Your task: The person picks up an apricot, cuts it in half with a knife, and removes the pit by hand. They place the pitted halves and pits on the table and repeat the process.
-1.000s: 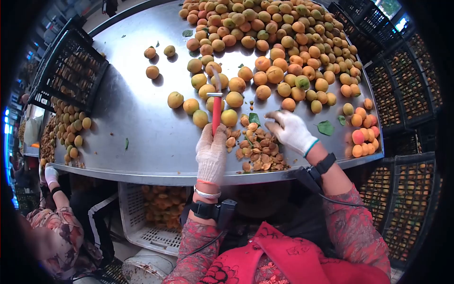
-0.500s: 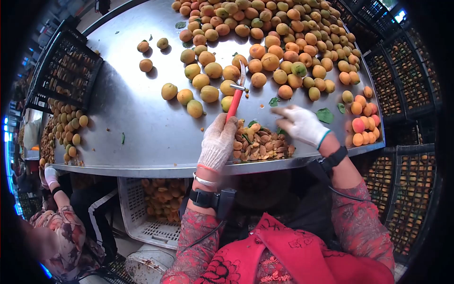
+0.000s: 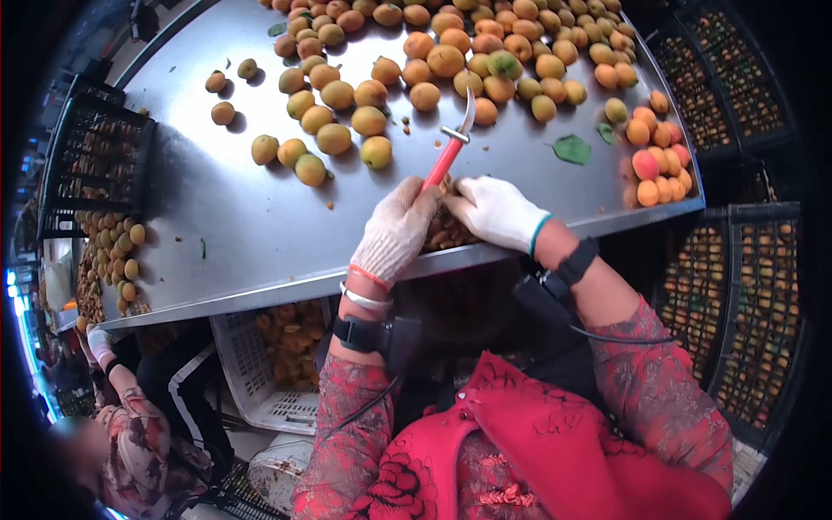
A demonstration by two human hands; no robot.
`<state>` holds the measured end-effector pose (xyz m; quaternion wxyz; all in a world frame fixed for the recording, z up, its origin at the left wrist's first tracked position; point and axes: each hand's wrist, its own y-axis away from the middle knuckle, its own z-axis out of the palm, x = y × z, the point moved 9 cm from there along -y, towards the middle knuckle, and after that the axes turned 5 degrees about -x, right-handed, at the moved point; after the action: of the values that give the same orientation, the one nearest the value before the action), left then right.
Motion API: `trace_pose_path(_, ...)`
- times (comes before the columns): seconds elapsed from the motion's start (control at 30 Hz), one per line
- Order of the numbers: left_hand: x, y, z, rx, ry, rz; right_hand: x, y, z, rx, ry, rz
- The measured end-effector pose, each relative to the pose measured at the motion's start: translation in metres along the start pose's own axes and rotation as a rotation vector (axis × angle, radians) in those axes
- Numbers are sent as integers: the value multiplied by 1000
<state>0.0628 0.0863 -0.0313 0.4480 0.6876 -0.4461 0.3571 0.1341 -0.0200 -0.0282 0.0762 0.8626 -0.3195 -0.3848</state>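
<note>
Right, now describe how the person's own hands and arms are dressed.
The left hand wears a stained whitish knit glove edged orange and a silvery bangle; the right hand, a cleaner white one edged teal. Both wrists have black straps with thin cables. The sleeves are patterned red and grey.

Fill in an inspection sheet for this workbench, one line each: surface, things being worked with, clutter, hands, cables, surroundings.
Surface: metal tabletop, shiny, with scattered crumbs.
Job's things: red-handled knife, curved blade exposed; loose fruit; brown heap, partly hidden by the hands.
Clutter: large green leaf and smaller leaves.
Hands: both gloved; left hand grips the knife, right hand is at the heap, its grip unclear.
Cables: black cable from the right wrist device; another at the left.
Surroundings: fruit-filled crates at right; another person's patterned sleeve at left.
</note>
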Motion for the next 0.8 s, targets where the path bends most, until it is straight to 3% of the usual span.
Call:
trace_pose_path(0.07, 0, 3, 8, -44, -8, -78, 13, -7, 6, 2, -153, -13)
trace_pose_path(0.1, -1, 0, 10, -35, 5, -17, 9, -8, 8, -33, -53, -153)
trace_pose_path(0.13, 7, -1, 9, -23, 19, 49, 6, -5, 5, -22, -48, -159)
trace_pose_path(0.2, 9, 2, 10, -30, 60, 6, 13, 6, 7, -41, -544, -27)
trace_pose_path(0.23, 7, 6, 11, -42, 107, -50, 8, 12, 2, -31, -543, -22)
trace_pose_path(0.27, 4, 10, 13, -56, 153, -107, -13, 18, -12, 106, -323, -263)
trace_pose_path(0.33, 7, 19, 14, -72, 289, -84, 1, 34, -2, -83, -710, 120)
trace_pose_path(0.4, 22, 37, 16, -114, 525, -164, -5, 44, -10, 74, -670, -57)
trace_pose_path(0.43, 21, 42, 21, -134, 658, -190, -11, 55, -2, 16, -928, 29)
trace_pose_path(0.47, 20, 47, 21, -139, 654, -182, -20, 64, -10, 119, -819, -72)
trace_pose_path(0.53, 32, 56, 23, -258, 363, -29, -37, 92, -26, 453, -356, -332)
trace_pose_path(0.7, 38, 68, 32, -434, 279, 13, -48, 128, 2, 377, -55, -361)
trace_pose_path(0.8, 46, 73, 21, -342, 325, -127, -60, 135, 3, 305, 28, -465)
